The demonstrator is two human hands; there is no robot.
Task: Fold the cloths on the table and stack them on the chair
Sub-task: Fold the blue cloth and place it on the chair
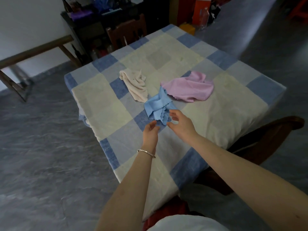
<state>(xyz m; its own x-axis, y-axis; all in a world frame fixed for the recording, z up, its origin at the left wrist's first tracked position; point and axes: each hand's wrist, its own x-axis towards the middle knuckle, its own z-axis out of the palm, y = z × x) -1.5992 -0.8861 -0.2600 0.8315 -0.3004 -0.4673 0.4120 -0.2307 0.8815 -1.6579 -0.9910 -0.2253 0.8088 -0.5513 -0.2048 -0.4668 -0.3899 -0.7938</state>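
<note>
**Stock at the surface: three cloths unfolded, both hands at the blue one**

1. Cream cloth (135, 85): left of centre on the surface (233, 117). It is crumpled into a long strip, and its near end lies just beside the blue cloth.
2. Your left hand (150, 132): bracelet (146, 151) at the wrist, palm turned inward, fingers loosely curved and holding nothing. The fingertips are at the blue cloth's near edge, and I cannot tell whether they touch it.
3. Blue cloth (157, 105): centre of the surface, bunched, with a scalloped hem facing you. Its long axis runs away from you, tilted slightly right. The far tip meets the pink cloth's edge, and whether it goes over or under that edge is unclear. The cloth lies directly ahead of both hands, and the near hem falls between them.
4. Your right hand (180, 121): fingers spread and curved, thumb apart from them, gripping nothing. It is at the hem's right side and looks the nearer of the two, so the first pinch probably falls to it.
5. Pink cloth (190, 88): right of centre, loosely spread, with its far corner rumpled.
6. Chair (266, 139): dark wood, against the surface's right side. The seat is mostly hidden behind the cover, so I cannot make out whether anything is stacked on it.

Judgement: no cloth is folded yet, and the blue one is the one in hand to start on.
</note>
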